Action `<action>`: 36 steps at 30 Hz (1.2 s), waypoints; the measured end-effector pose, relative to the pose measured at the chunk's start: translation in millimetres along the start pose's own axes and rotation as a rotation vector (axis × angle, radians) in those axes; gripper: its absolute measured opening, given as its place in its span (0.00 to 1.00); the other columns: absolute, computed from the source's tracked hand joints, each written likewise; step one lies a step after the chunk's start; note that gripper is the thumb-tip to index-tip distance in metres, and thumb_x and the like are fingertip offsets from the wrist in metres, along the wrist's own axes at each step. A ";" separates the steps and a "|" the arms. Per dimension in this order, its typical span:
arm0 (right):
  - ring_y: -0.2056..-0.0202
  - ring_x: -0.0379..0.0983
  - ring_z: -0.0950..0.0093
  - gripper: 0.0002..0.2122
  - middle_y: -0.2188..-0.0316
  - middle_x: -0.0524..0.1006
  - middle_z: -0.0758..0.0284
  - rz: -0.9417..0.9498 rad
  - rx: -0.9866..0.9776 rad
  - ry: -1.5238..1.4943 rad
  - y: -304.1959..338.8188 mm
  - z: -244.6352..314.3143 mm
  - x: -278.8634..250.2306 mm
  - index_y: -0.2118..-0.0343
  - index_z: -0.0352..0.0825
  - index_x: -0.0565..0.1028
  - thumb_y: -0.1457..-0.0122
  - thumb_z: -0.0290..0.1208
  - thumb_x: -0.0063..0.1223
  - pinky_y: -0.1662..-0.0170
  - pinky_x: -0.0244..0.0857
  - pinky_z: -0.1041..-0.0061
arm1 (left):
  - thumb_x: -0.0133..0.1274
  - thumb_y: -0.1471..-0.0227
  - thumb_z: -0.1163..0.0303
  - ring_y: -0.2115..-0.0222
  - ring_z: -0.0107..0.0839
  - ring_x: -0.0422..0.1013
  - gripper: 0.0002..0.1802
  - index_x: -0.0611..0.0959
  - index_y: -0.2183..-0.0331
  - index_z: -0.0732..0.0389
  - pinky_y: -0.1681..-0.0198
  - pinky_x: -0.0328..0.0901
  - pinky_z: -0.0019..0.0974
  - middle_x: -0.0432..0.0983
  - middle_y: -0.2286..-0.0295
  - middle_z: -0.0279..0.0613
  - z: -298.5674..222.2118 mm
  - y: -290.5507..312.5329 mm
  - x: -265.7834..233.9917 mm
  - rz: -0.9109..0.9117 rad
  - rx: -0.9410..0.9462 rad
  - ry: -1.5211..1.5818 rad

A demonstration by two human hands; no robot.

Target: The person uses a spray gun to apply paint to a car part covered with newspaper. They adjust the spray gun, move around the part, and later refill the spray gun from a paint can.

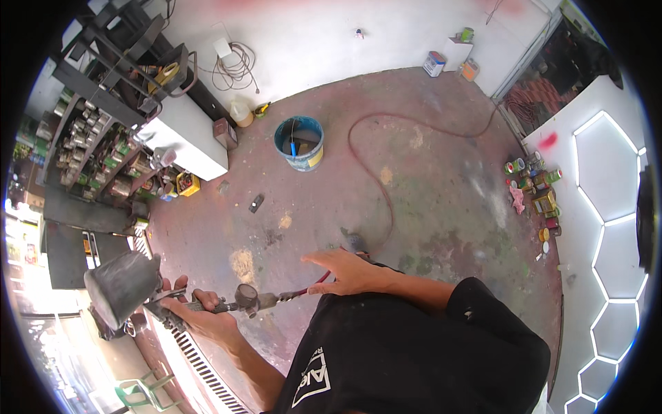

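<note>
I look down on a concrete floor point(427, 172) stained dull red, with pale and greenish paint patches across the middle of the frame. A white wall point(331, 34) runs along the top. In the upper left I see a dark metal shelf rack point(96, 138) crowded with tins, and a white cabinet point(186, 134) just beside it. A blue bucket point(298, 143) stands on the floor near the upper centre. A coil of cable point(234, 69) hangs on the wall above the cabinet. At the right edge, a white panel point(607, 165) carries bright hexagon light strips point(620, 221), with small paint cans point(534, 183) clustered at its foot. Daylight floods the lower left.
</note>
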State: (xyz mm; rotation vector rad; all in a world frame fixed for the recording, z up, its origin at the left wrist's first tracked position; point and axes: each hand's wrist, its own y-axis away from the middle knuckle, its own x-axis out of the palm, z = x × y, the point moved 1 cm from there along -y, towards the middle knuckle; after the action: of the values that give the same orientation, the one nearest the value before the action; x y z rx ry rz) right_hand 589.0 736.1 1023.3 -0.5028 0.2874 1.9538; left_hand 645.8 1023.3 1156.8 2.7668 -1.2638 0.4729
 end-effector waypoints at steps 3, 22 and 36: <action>0.28 0.70 0.47 0.42 0.29 0.73 0.46 -0.363 -0.115 -0.049 -1.7 16.6 -73.0 0.28 0.28 0.70 0.33 0.56 0.72 0.27 0.63 0.52 | 0.51 0.20 0.44 0.82 0.16 0.56 0.27 0.84 0.49 0.60 0.78 0.52 0.28 0.74 0.72 0.33 39.8 5.2 43.8 0.276 0.182 -0.325; 0.45 0.82 0.48 0.28 0.46 0.82 0.53 -0.666 -0.269 0.277 -63.8 -49.0 -312.0 0.43 0.30 0.79 0.44 0.36 0.78 0.32 0.72 0.48 | 0.56 0.42 0.83 0.61 0.39 0.85 0.35 0.79 0.33 0.71 0.54 0.77 0.40 0.87 0.58 0.54 191.1 90.0 272.1 1.192 -0.023 -0.536; 0.41 0.82 0.51 0.30 0.44 0.83 0.51 -0.994 -0.003 0.417 -101.8 -40.9 -360.5 0.40 0.28 0.80 0.44 0.38 0.74 0.25 0.64 0.46 | 0.55 0.41 0.84 0.53 0.39 0.86 0.38 0.78 0.30 0.66 0.42 0.75 0.42 0.87 0.50 0.53 268.7 -20.5 376.7 1.643 -0.140 -0.464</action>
State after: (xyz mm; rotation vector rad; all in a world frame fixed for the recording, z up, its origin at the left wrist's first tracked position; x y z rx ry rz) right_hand 820.6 471.5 1158.7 -0.8540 0.2278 0.8778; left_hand 960.3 713.7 1016.5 1.0920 -3.1855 -0.2912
